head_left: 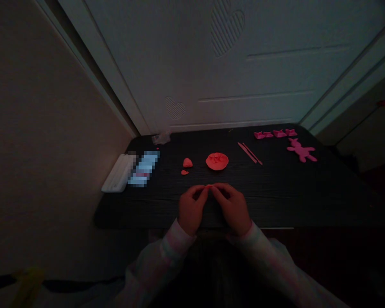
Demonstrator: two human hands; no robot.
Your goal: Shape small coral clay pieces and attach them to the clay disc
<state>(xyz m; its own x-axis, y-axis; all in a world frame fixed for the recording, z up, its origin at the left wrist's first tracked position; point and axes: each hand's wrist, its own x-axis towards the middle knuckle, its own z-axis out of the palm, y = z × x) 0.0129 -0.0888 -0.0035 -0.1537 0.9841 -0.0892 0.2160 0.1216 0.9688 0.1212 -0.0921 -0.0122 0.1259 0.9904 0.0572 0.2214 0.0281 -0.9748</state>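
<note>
Between the fingertips of both hands is a small piece of orange-red modelling clay [209, 186], mostly hidden by the fingers. My left hand [191, 209] pinches it from one side, and my right hand [232, 207] pinches it from the other. Just beyond them lies a round, bowl-like orange clay shape [217, 162] with folded pieces inside. To its left sit a lump of orange clay [188, 162] and a smaller flat bit of clay [184, 172].
Two pink modelling tools [249, 153] lie on the dark table [291, 196]. Farther right are a pink clay figure [301, 150] and several pink clay pieces [279, 133]. At left are a white tray [118, 173], a blurred phone-like rectangle [144, 169] and crumpled clear plastic [161, 137]. A white panelled door [192, 64] stands behind.
</note>
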